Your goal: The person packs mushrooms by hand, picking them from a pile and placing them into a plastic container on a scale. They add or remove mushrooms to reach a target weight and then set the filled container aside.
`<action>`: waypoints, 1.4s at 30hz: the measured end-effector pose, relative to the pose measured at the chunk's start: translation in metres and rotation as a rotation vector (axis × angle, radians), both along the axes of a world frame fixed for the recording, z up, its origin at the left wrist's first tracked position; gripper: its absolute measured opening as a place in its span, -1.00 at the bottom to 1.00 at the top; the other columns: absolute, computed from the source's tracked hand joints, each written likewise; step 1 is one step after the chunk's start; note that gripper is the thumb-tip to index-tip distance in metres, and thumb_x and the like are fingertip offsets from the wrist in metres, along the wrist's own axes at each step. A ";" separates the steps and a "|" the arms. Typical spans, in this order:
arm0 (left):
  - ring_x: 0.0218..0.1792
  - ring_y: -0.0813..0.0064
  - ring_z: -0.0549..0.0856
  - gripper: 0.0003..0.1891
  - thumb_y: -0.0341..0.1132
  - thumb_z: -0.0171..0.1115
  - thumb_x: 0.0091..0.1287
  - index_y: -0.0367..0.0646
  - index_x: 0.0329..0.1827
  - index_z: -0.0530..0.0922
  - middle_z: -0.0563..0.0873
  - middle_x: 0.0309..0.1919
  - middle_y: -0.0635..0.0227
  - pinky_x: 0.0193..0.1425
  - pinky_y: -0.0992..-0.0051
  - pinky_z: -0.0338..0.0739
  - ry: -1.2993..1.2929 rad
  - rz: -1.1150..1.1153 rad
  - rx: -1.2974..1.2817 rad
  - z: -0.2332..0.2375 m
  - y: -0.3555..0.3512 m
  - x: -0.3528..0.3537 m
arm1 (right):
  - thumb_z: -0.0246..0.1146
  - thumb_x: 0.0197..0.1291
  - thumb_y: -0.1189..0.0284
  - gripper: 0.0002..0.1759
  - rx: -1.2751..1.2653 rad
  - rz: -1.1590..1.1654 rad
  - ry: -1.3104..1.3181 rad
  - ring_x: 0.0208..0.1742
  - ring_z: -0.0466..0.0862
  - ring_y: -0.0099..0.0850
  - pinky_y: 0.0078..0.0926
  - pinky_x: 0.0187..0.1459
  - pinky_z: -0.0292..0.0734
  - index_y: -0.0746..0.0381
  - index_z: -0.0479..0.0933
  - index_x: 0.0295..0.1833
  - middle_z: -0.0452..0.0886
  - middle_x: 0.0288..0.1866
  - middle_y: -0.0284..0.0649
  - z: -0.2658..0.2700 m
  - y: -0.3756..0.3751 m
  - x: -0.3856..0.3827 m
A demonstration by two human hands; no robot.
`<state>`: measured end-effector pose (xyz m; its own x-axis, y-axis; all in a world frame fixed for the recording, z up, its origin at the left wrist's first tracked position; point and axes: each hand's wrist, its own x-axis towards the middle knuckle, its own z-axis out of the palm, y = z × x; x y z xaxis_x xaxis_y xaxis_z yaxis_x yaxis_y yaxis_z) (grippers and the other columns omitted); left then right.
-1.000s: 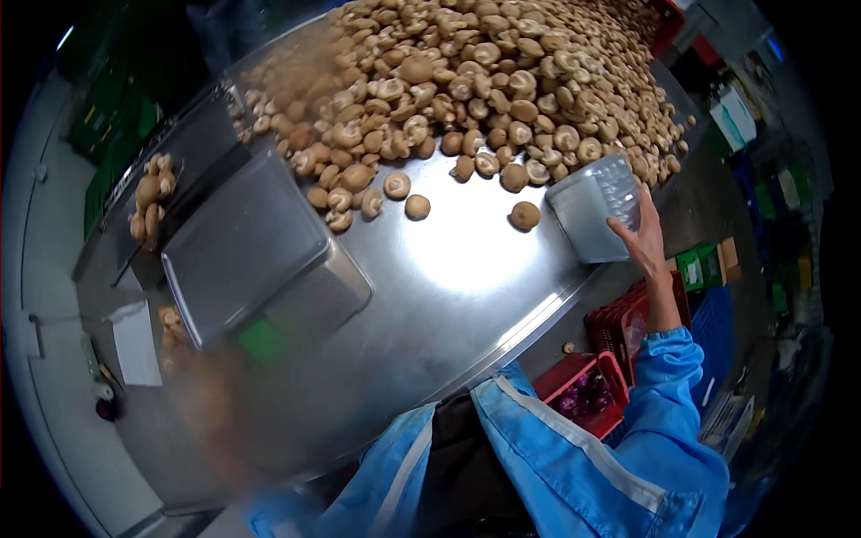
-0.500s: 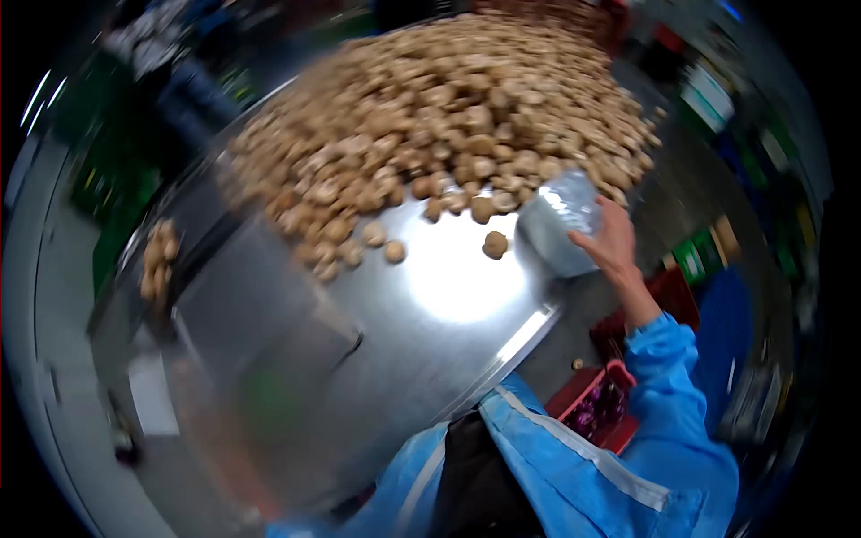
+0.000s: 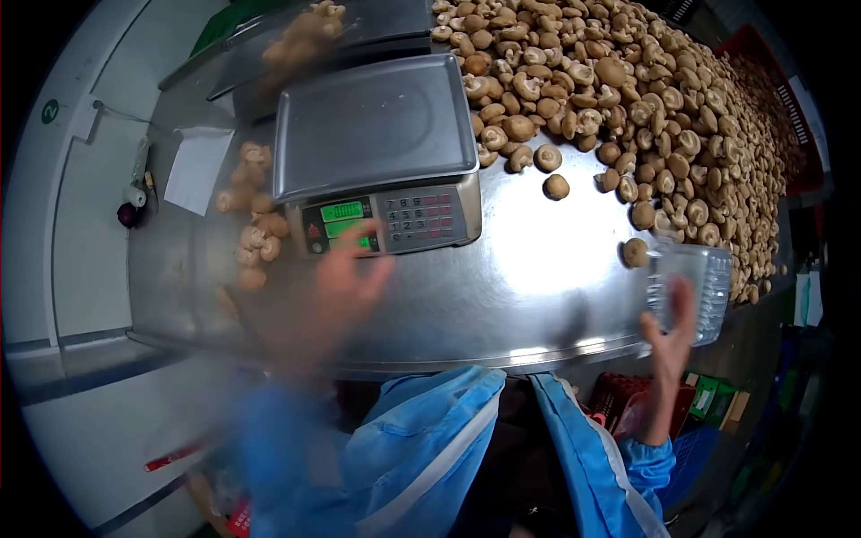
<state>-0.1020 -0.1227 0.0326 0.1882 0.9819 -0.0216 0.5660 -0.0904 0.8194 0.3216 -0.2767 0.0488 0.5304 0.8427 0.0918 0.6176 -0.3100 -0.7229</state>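
My left hand (image 3: 350,278) is blurred, with its fingers apart, in front of the green-lit display of a weighing scale (image 3: 435,211). The scale's metal pan (image 3: 377,125) is bare. Clear plastic trays (image 3: 713,291) stand at the right edge of the steel table (image 3: 520,314). My right hand (image 3: 671,336) is in front of them, thumb and finger spread; whether it touches the plastic is hard to see. One loose mushroom (image 3: 635,253) lies beside the trays. A large heap of brown mushrooms (image 3: 628,108) covers the table's far right.
More mushrooms (image 3: 256,224) lie left of the scale, with another blurred bunch (image 3: 305,40) behind it. A white paper sheet (image 3: 199,170) rests on the table's left. Beyond the heap is a red crate (image 3: 798,134). Below the right edge stands a green box (image 3: 713,399).
My view has swung to the left, bringing the scale to the middle. The trays that my right hand gripped in the air now stand at the table edge. My left hand is at the scale's display.
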 end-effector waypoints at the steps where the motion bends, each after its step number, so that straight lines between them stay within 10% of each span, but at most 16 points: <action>1: 0.11 0.23 0.64 -0.53 -0.34 0.33 0.23 -0.19 0.22 0.50 0.62 0.15 0.14 0.20 0.30 0.52 -0.099 -0.139 0.109 -0.010 0.002 0.031 | 0.45 -0.19 -0.18 0.12 -0.110 0.147 0.247 0.40 0.40 -0.08 -0.10 0.39 0.32 0.28 0.31 0.43 0.44 0.35 0.01 -0.002 0.013 -0.024; 5: -0.01 0.34 0.70 -0.59 -0.38 0.30 0.27 -0.21 0.18 0.51 0.68 0.07 0.18 0.03 0.40 0.60 -0.225 -0.589 0.323 -0.028 0.009 0.118 | 0.40 0.00 -0.10 0.05 -0.300 0.699 1.249 0.31 0.52 -0.09 -0.12 0.37 0.36 0.32 0.22 0.46 0.51 0.27 0.08 -0.040 0.041 -0.091; 6: -0.11 0.35 0.72 -0.64 -0.39 0.28 0.30 -0.22 0.15 0.51 0.69 0.01 0.15 -0.09 0.44 0.61 -0.330 -0.566 0.013 -0.031 0.013 0.126 | 0.37 0.03 -0.11 0.05 -0.321 0.775 1.428 0.32 0.52 -0.06 -0.10 0.37 0.36 0.32 0.19 0.47 0.48 0.30 0.13 -0.045 0.045 -0.096; 8: -0.30 0.39 0.77 -0.73 -0.41 0.23 0.35 -0.24 0.09 0.51 0.71 -0.13 0.08 -0.34 0.51 0.64 -0.481 -0.515 -0.618 -0.044 0.023 0.125 | 0.27 0.11 -0.19 0.04 -0.369 0.624 1.628 0.32 0.51 -0.03 -0.07 0.38 0.36 0.33 0.17 0.48 0.47 0.30 0.17 -0.049 0.051 -0.082; 12: -0.52 0.36 0.73 -0.81 -0.45 0.07 0.43 -0.29 0.04 0.42 0.68 -0.30 0.03 -0.65 0.57 0.54 -0.580 -0.182 -0.679 -0.076 0.023 0.124 | -0.14 0.26 -0.40 0.07 -0.150 0.231 1.846 0.29 0.55 0.00 -0.06 0.37 0.40 0.34 0.15 0.49 0.50 0.25 0.21 -0.058 0.053 -0.044; 18: -0.45 0.17 0.72 -0.64 -0.43 -0.04 0.49 -0.34 0.27 0.18 0.59 -0.03 -0.15 -0.55 0.43 0.60 -0.758 0.010 -0.970 -0.109 -0.004 0.150 | 0.03 0.40 0.43 -0.51 -0.415 0.134 0.722 -0.47 0.66 -0.45 -0.53 -0.44 0.58 0.27 0.25 0.40 0.66 -0.25 -0.09 -0.080 0.064 -0.042; 30: -0.48 0.16 0.62 -0.47 -0.42 -0.20 0.49 -0.43 0.47 -0.02 0.56 0.07 -0.27 -0.48 0.42 0.46 -0.864 0.376 -0.809 -0.126 0.103 0.226 | -0.06 0.34 0.57 -0.53 -0.234 -0.120 1.147 -0.64 0.42 -0.50 -0.53 -0.69 0.34 0.33 0.27 0.36 0.53 -0.44 -0.13 -0.145 0.202 -0.008; 38: -0.61 0.34 0.57 -0.66 -0.38 -0.31 0.50 -0.38 0.02 0.46 0.67 -0.35 0.06 -0.65 0.50 0.37 -0.821 0.334 -0.674 -0.143 0.241 0.295 | -0.07 0.41 0.53 -0.74 -0.069 -0.159 1.096 -0.63 0.44 -0.45 -0.46 -0.60 0.43 0.46 0.32 0.11 0.50 -0.47 -0.13 -0.166 0.326 0.034; 42: -0.62 0.30 0.58 -0.68 -0.35 -0.30 0.53 -0.30 0.17 0.35 0.66 -0.29 0.03 -0.66 0.50 0.38 -0.828 0.313 -0.571 -0.151 0.242 0.294 | -0.12 0.47 0.53 -0.81 0.008 -0.140 1.036 -0.61 0.50 -0.46 -0.46 -0.61 0.50 0.42 0.35 -0.03 0.52 -0.49 -0.17 -0.165 0.326 0.023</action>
<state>0.1923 0.1196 -0.1182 0.0950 0.8739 -0.4766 -0.2590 0.4840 0.8358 0.3447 0.0494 -0.1165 0.4458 0.7689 -0.4583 -0.3463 -0.3240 -0.8804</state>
